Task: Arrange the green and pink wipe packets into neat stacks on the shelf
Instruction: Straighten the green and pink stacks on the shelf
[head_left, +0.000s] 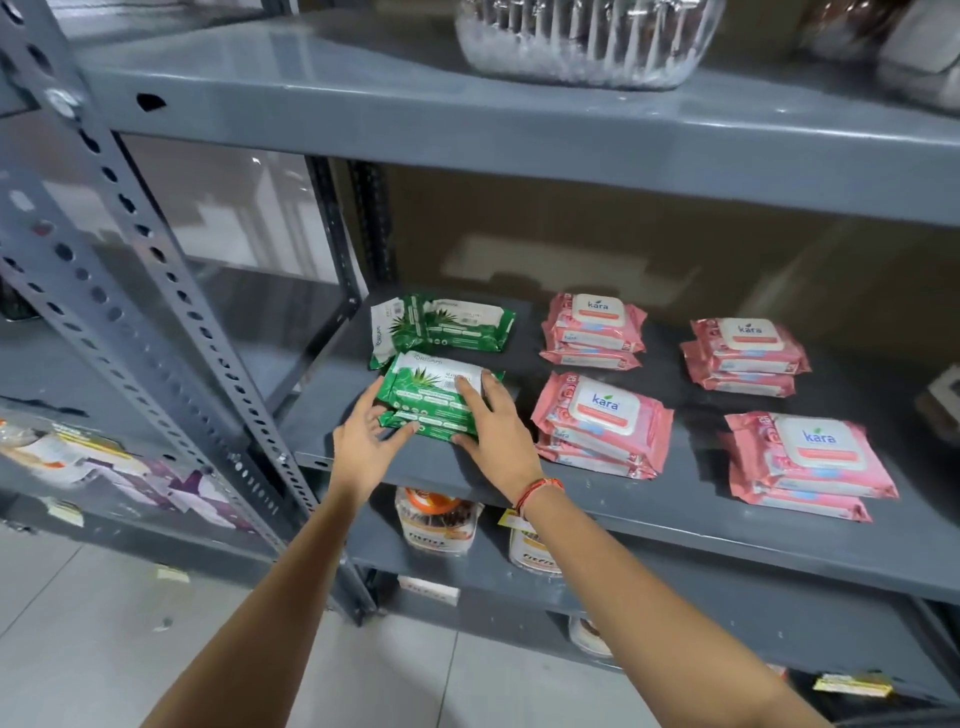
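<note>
my left hand (366, 441) and right hand (496, 428), fingers spread wide, press the near green stack (434, 397) on the shelf (597, 499); pink stacks (602, 418) at three o'clock.

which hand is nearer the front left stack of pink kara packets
The right hand. It rests on the front green packet stack, just left of that pink stack. The left hand is on the green stack's far left side, farther away.

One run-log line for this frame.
left hand, right hand: squaring front green stack | rear green packets: untidy | pink stacks: neat
</note>
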